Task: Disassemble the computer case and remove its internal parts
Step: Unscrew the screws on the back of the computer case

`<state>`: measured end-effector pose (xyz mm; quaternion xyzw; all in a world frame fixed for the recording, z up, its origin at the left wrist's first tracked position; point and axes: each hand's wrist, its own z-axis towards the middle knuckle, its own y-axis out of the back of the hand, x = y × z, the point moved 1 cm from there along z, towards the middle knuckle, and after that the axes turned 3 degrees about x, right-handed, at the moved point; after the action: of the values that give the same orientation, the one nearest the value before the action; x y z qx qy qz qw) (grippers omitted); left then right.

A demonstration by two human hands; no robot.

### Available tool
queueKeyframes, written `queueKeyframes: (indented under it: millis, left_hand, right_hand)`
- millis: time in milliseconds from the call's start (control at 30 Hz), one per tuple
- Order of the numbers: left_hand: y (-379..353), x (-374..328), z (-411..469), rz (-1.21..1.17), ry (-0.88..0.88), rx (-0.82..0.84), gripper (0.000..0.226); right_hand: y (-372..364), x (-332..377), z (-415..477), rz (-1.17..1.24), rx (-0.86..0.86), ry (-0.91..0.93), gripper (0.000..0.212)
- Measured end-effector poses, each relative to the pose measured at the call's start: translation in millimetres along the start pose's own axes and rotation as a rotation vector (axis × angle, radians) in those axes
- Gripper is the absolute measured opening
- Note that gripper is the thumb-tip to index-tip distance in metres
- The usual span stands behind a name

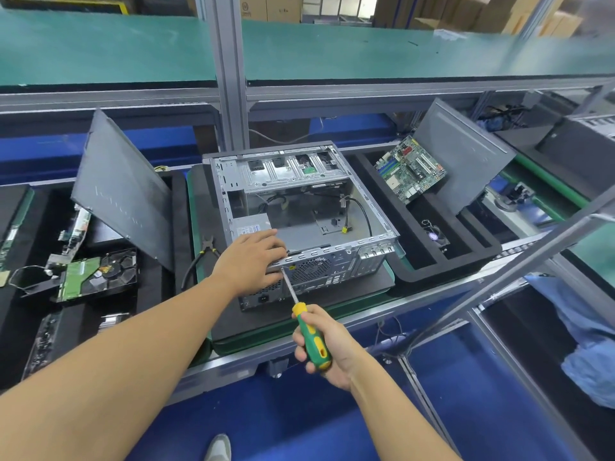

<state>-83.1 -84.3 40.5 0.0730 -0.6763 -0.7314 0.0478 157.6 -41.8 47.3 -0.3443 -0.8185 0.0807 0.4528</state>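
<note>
Flat-fingered left hand (253,257) braces the open grey steel computer case (332,264): rigid, probably sharp-rimmed. At six o'clock, right hand (321,342) grips green-yellow screwdriver (311,337).

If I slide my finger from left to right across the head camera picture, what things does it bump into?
Leaning dark side panel → pliers → open computer case → green motherboard → crumpled blue cloth at the far right.
</note>
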Motion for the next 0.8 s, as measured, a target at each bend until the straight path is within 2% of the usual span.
queueKeyframes:
  millis: [100,267,333,467,600,700,800]
  left_hand:
    - [-0.1,0.3,0.4,0.007,0.0,0.009,0.04]
    - [0.7,-0.2,0.0,-0.002,0.001,0.019,0.04]
    - [0.9,0.2,0.2,0.001,0.0,0.019,0.039]
    - [-0.1,0.5,0.3,0.008,0.002,0.024,0.04]
    - [-0.6,1.1,0.6,-0.002,0.005,0.03,0.04]
    - [-0.7,1.4,1.2,0.005,0.003,0.037,0.041]
    - [0.0,1.7,1.2,0.012,0.0,0.046,0.043]
  right_hand:
    - [-0.7,3.6,1.3,0.001,-0.028,-0.019,0.017]
    - [-2.3,10.7,1.9,-0.002,-0.033,-0.093,0.04]
    - [-2.4,9.9,0.5,-0.03,-0.029,-0.065,0.037]
    - [1.2,6.9,-1.6,-0.072,-0.057,0.068,0.014]
    - [0.6,2.1,-1.5,-0.062,-0.099,0.046,0.008]
    - [-2.4,3.3,1.0,-0.012,-0.113,0.006,0.012]
    - [-5.6,7.3,1.3,0.035,-0.086,-0.036,0.033]
